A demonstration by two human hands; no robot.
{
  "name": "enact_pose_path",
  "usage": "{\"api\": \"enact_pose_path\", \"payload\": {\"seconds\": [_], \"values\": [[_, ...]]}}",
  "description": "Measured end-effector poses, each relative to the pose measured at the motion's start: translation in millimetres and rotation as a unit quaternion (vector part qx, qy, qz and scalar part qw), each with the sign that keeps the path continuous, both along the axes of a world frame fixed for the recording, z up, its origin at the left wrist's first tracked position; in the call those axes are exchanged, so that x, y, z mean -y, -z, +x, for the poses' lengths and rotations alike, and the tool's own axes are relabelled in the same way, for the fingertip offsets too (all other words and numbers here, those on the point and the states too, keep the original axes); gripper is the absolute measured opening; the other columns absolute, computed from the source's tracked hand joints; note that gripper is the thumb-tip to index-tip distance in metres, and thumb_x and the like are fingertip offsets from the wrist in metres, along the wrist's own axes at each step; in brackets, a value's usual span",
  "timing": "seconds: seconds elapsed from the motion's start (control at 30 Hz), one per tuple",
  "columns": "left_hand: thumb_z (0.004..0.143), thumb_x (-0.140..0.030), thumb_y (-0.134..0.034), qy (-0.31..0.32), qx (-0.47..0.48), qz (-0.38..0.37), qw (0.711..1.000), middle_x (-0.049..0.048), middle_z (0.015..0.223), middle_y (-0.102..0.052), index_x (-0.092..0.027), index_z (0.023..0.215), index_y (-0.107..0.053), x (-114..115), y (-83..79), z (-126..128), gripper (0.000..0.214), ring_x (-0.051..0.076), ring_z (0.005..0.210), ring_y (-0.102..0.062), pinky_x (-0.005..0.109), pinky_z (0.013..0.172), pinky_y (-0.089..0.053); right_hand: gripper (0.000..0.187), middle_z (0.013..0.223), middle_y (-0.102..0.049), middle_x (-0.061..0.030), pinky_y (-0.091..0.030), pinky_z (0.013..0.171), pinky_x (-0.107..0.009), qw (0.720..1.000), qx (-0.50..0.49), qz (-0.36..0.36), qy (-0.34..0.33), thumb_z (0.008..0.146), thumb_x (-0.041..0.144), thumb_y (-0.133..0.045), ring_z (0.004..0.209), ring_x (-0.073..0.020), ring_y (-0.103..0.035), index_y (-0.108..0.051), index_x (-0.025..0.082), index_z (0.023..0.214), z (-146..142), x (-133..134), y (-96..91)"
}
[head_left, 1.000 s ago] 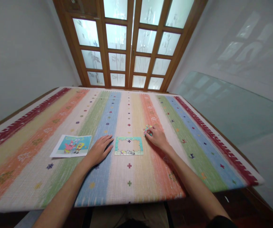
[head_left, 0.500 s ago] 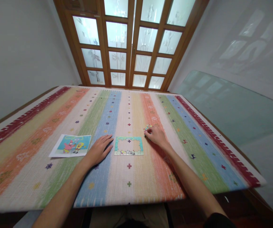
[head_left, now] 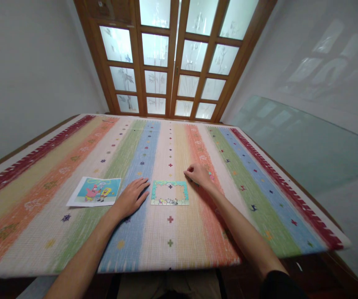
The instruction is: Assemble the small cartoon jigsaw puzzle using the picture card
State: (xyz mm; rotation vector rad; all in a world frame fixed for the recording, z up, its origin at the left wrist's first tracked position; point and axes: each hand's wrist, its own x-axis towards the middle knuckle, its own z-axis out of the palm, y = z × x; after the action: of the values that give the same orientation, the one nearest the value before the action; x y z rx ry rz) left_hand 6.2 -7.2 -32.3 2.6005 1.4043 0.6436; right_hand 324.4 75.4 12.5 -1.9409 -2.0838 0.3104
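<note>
On the striped tablecloth lies a jigsaw puzzle (head_left: 170, 202), its border joined into a rectangle and the cloth showing through its middle. My left hand (head_left: 134, 195) rests flat just left of the puzzle, fingers spread and holding nothing. Above the puzzle's upper right corner, my right hand (head_left: 197, 174) has thumb and forefinger pinched on a small puzzle piece, mostly hidden by the fingertips. Loose puzzle pieces (head_left: 211, 175) lie beside and under the right hand, largely covered by it. A creased reference picture (head_left: 96, 192) with cartoon figures lies left of my left hand.
The tablecloth (head_left: 170, 232) covers a large table whose near edge runs in front of my body. Glass-paned wooden doors (head_left: 157, 81) stand behind it. A pale glass panel (head_left: 291, 133) leans along the right wall.
My right hand has moved slightly left, away from the loose pieces and closer to the puzzle, still pinching. My left hand stays in place. The view has shifted a little.
</note>
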Motion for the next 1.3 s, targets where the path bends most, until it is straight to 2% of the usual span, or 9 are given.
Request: {"api": "enact_pose_path", "payload": {"seconds": [0.13,0.23,0.33,0.5,0.67,0.9,1.1,1.2,1.3], "values": [[0.105,-0.044,-0.034,0.001,0.004,0.003,1.000,0.0128,0.145,-0.059,-0.018,0.132,-0.061,0.1,0.4,0.0,0.046,0.028,0.137,-0.051,0.052,0.115,-0.042,0.022,0.095,-0.077,-0.0111,-0.044,0.071,-0.028,0.999,0.005,0.022,-0.039,0.090,0.026,-0.061,0.088,-0.0222,-0.068,-0.080,0.017,0.091,-9.3,-4.7,1.9],[0.106,-0.044,-0.034,0.000,0.005,0.002,1.000,0.0147,0.144,-0.059,-0.015,0.132,-0.062,0.1,1.0,0.2,0.047,0.029,0.137,-0.051,0.052,0.116,-0.041,0.023,0.097,-0.075,-0.0098,-0.045,0.075,-0.027,0.998,0.005,0.039,-0.053,0.090,0.023,-0.059,0.091,-0.0215,-0.066,-0.080,0.017,0.098,-3.3,-7.7,0.0],[0.106,-0.043,-0.035,0.000,0.004,0.001,1.000,0.0164,0.144,-0.059,-0.013,0.132,-0.062,0.3,1.2,0.6,0.048,0.030,0.137,-0.051,0.052,0.116,-0.041,0.026,0.098,-0.073,-0.0109,-0.045,0.076,-0.028,0.998,0.019,0.044,-0.041,0.088,0.021,-0.059,0.092,-0.0226,-0.065,-0.080,0.016,0.102,11.7,-8.9,-1.8],[0.105,-0.042,-0.037,0.004,0.010,-0.002,1.000,0.0140,0.143,-0.060,-0.017,0.133,-0.061,0.5,-0.5,0.5,0.044,0.028,0.136,-0.052,0.053,0.114,-0.042,0.031,0.100,-0.070,-0.0108,-0.045,0.080,-0.029,0.995,0.041,0.043,-0.084,0.088,0.013,-0.055,0.095,-0.0231,-0.064,-0.081,0.019,0.104,34.3,-6.2,4.1],[0.104,-0.044,-0.038,0.007,0.019,-0.012,1.000,0.0125,0.142,-0.061,-0.019,0.131,-0.062,-1.6,-4.6,-1.7,0.044,0.028,0.135,-0.053,0.051,0.114,-0.042,0.034,0.102,-0.067,-0.0102,-0.044,0.078,-0.028,0.993,0.004,0.084,-0.081,0.093,0.016,-0.052,0.091,-0.0207,-0.063,-0.075,0.019,0.117,57.0,-7.8,11.6],[0.104,-0.042,-0.039,0.038,-0.013,-0.021,0.999,0.0116,0.132,-0.067,-0.019,0.121,-0.067,-15.1,-20.3,-5.1,0.040,0.026,0.123,-0.060,0.046,0.108,-0.046,0.025,0.091,-0.066,-0.0077,-0.044,0.076,-0.028,0.992,-0.044,0.093,-0.068,0.089,0.017,-0.057,0.081,-0.0195,-0.061,-0.078,0.020,0.102,104.9,-14.1,8.4],[0.102,-0.036,-0.042,0.053,-0.027,-0.026,0.998,0.0095,0.112,-0.072,-0.021,0.109,-0.068,-30.5,-33.8,1.2,0.032,0.025,0.105,-0.065,0.042,0.096,-0.052,0.021,0.084,-0.066,-0.0052,-0.045,0.072,-0.028,0.987,-0.088,0.094,-0.097,0.088,0.028,-0.061,0.071,-0.0174,-0.059,-0.079,0.021,0.096,126.6,9.6,11.4],[0.102,-0.033,-0.040,0.030,-0.012,-0.009,0.999,0.0101,0.106,-0.072,-0.019,0.107,-0.069,-31.4,-30.0,6.7,0.033,0.026,0.101,-0.065,0.044,0.094,-0.052,0.024,0.084,-0.067,-0.0060,-0.045,0.070,-0.029,0.981,-0.124,0.100,-0.107,0.090,0.033,-0.058,0.073,-0.0177,-0.059,-0.078,0.021,0.093,131.7,30.1,13.3],[0.101,-0.033,-0.040,0.014,0.011,0.018,1.000,0.0110,0.109,-0.071,-0.019,0.106,-0.070,-28.1,-21.0,10.2,0.033,0.027,0.105,-0.064,0.047,0.096,-0.052,0.027,0.085,-0.067,-0.0068,-0.046,0.067,-0.029,0.975,-0.158,0.113,-0.107,0.091,0.037,-0.058,0.069,-0.0171,-0.058,-0.078,0.020,0.096,132.9,50.7,15.5]]}}
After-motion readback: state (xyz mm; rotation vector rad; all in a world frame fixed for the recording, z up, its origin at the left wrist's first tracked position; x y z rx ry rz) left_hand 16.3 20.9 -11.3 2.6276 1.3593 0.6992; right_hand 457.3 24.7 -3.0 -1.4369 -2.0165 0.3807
